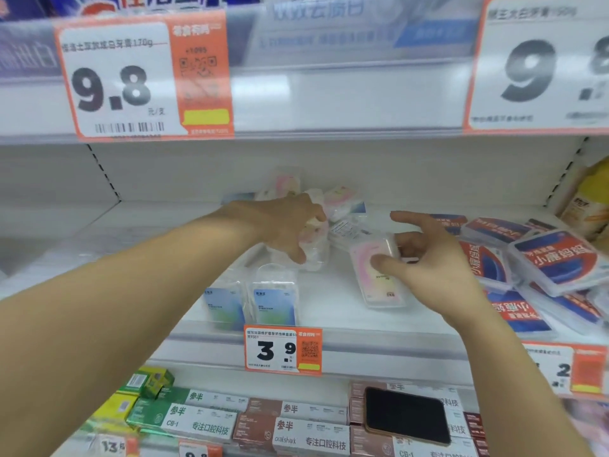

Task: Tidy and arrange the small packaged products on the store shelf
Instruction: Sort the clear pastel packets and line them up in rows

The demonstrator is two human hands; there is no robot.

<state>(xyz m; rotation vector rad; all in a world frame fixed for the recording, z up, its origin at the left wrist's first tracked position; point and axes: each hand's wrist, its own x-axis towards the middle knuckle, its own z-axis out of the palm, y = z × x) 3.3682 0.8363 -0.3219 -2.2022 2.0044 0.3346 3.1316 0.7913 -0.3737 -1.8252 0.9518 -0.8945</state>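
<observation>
On the white middle shelf (329,316) lie small clear packs. My left hand (283,222) reaches in and grips a pink and white pack (313,249) at mid-shelf. My right hand (425,255) pinches a flat pink pack (379,278) between thumb and fingers, with the index finger stretched out to the left. Several more pink packs (336,199) lie jumbled behind the hands. Two blue and green packs (250,301) stand upright near the shelf's front edge.
A heap of red and blue packs (540,262) fills the shelf's right side. A 3.9 price tag (283,351) hangs on the front rail. Below, toothpaste boxes (230,420) carry a black phone (408,413). The shelf above overhangs with large price cards (131,80).
</observation>
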